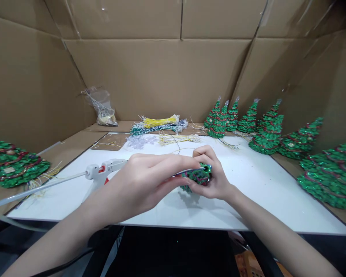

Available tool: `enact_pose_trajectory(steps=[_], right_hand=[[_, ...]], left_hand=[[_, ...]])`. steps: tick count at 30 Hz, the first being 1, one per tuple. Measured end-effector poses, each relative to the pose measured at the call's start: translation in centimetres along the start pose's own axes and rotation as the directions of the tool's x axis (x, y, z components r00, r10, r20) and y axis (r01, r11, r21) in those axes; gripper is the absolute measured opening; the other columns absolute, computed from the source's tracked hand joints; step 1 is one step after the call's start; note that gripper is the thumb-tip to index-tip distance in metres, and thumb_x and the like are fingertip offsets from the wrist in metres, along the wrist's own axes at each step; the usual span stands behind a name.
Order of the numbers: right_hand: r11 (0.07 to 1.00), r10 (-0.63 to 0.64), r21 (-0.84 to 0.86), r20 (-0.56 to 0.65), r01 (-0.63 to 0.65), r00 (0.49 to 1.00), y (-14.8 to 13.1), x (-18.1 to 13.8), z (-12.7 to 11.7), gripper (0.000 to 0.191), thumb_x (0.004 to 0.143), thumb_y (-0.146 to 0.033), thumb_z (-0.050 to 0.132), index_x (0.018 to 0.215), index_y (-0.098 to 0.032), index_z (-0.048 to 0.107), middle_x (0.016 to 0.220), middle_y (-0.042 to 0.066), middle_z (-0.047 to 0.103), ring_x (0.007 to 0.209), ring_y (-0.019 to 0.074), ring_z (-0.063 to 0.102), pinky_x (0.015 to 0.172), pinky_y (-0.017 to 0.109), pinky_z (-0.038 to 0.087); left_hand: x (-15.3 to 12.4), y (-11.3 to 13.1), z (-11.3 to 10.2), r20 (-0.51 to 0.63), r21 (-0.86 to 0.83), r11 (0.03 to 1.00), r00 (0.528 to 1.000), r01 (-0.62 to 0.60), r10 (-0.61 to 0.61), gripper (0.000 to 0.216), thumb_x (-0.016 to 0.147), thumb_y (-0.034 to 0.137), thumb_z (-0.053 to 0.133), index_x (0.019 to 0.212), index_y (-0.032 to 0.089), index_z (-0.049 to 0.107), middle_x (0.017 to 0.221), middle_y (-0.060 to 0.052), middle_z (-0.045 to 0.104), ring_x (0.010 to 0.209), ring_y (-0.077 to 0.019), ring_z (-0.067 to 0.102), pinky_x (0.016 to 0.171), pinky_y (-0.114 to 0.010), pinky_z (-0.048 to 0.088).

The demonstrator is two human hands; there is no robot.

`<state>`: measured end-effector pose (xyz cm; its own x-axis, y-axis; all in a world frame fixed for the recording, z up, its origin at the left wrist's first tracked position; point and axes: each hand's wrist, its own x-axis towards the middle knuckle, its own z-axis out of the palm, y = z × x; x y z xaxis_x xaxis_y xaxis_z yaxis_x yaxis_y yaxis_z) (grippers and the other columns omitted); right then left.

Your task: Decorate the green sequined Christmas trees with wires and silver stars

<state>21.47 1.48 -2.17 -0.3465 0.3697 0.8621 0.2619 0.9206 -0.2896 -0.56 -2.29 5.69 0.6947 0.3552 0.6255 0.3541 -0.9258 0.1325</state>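
Observation:
A small green Christmas tree with dark red trim lies in my right hand, whose fingers are wrapped round it. Its top points toward the right, where a small hole shows. My left hand pinches a thin wire between thumb and forefinger, with the wire's light end at the hole in the tree. Both hands are held over the front of the white board. Part of the tree is hidden behind my fingers.
A white glue gun with a long glue stick is left of my left hand. Bundles of yellow wires and green wires lie at the back, beside clear pieces. Several decorated trees stand right; another tree is left. Cardboard walls surround the table.

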Motion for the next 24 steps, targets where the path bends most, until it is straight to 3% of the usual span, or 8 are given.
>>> enact_pose_trajectory(steps=[5, 10, 13, 18, 20, 24], right_hand=[[1.0, 0.02, -0.005, -0.012, -0.021, 1.0, 0.2, 0.0, 0.0, 0.035, 0.071, -0.017, 0.074, 0.1, -0.025, 0.058, 0.092, 0.003, 0.047, 0.087, 0.0213, 0.052, 0.075, 0.039, 0.049], [1.0, 0.016, -0.026, -0.035, -0.017, 0.999, 0.5, 0.0, 0.1, 0.037, 0.071, -0.018, 0.074, 0.103, -0.026, 0.057, 0.094, 0.004, 0.048, 0.089, 0.0228, 0.053, 0.076, 0.04, 0.05], [0.999, 0.025, -0.026, -0.028, -0.026, 0.999, 0.5, 0.0, 0.1, 0.037, 0.07, -0.017, 0.073, 0.102, -0.025, 0.057, 0.096, 0.005, 0.049, 0.089, 0.0231, 0.053, 0.075, 0.04, 0.051], [0.999, 0.045, -0.004, -0.053, -0.045, 0.998, 0.8, -0.3, 0.2, 0.036, 0.069, -0.015, 0.074, 0.095, -0.024, 0.051, 0.096, 0.004, 0.048, 0.089, 0.0226, 0.052, 0.074, 0.039, 0.051], [0.998, 0.056, -0.007, -0.063, -0.057, 0.996, 1.0, -0.5, 0.2, 0.036, 0.069, -0.016, 0.074, 0.095, -0.024, 0.05, 0.095, 0.004, 0.05, 0.088, 0.023, 0.053, 0.073, 0.039, 0.052], [0.999, 0.035, -0.004, -0.077, -0.035, 0.996, 1.2, -0.6, 0.3, 0.041, 0.07, -0.016, 0.073, 0.105, -0.026, 0.055, 0.098, 0.005, 0.052, 0.089, 0.0237, 0.055, 0.074, 0.039, 0.052]], left_hand=[[-0.4, -0.2, 0.7, -0.106, -0.244, 0.967, 0.99, 0.067, -0.095, 0.021, 0.092, 0.011, 0.065, 0.111, 0.019, 0.067, 0.085, 0.0, 0.074, 0.065, -0.0081, 0.066, 0.066, -0.018, 0.051], [1.2, -0.3, 1.2, -0.238, -0.131, 0.991, 0.97, 0.012, -0.043, 0.012, 0.091, 0.008, 0.064, 0.095, 0.017, 0.071, 0.076, 0.0, 0.071, 0.064, -0.0095, 0.062, 0.063, -0.02, 0.048], [2.6, -0.2, 1.0, -0.174, -0.005, 0.999, 0.984, -0.045, 0.043, 0.018, 0.093, 0.005, 0.055, 0.094, 0.015, 0.07, 0.079, -0.003, 0.07, 0.068, -0.0109, 0.061, 0.064, -0.021, 0.047], [4.4, -0.1, 0.8, 0.036, 0.171, 0.967, 0.982, -0.187, 0.184, 0.032, 0.092, 0.0, 0.041, 0.091, 0.015, 0.07, 0.078, -0.002, 0.068, 0.069, -0.0112, 0.058, 0.062, -0.022, 0.042], [4.6, -0.1, 0.8, 0.087, 0.162, 0.969, 0.981, -0.187, 0.175, 0.031, 0.093, 0.001, 0.042, 0.095, 0.015, 0.069, 0.081, -0.003, 0.07, 0.071, -0.0114, 0.06, 0.064, -0.022, 0.043], [4.1, -0.3, 1.0, 0.148, 0.021, 0.997, 0.987, -0.07, 0.066, 0.03, 0.094, 0.004, 0.048, 0.117, 0.019, 0.063, 0.095, -0.002, 0.073, 0.081, -0.0113, 0.064, 0.073, -0.021, 0.046]])
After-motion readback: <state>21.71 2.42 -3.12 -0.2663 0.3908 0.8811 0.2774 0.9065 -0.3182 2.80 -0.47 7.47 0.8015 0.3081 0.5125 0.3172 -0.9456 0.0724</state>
